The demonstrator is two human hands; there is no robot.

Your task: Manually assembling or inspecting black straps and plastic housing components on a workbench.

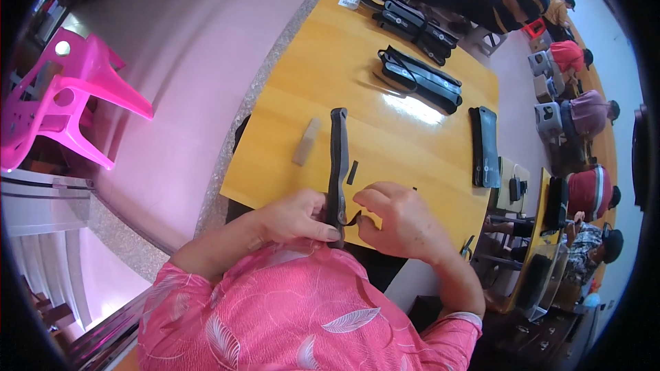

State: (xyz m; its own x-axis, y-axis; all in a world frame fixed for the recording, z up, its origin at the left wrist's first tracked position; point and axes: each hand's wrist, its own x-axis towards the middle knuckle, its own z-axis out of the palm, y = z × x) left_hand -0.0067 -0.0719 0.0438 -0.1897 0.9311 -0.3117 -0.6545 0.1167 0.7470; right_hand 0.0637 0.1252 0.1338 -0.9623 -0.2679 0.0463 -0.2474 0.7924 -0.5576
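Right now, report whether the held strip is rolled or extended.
Extended: the held strip runs lengthwise from the left hand over the table.

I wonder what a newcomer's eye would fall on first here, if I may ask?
The bright pink plastic seat at the far left stands out first. Next comes the long dark strap in the left hand, near centre, with the right hand close beside it. Beyond, black bundles lie on the yellow table.

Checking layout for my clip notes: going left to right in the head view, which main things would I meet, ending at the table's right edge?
Pink stool, tan block, gray-and-black strap, small black strip, right hand, black-and-gray pouch.
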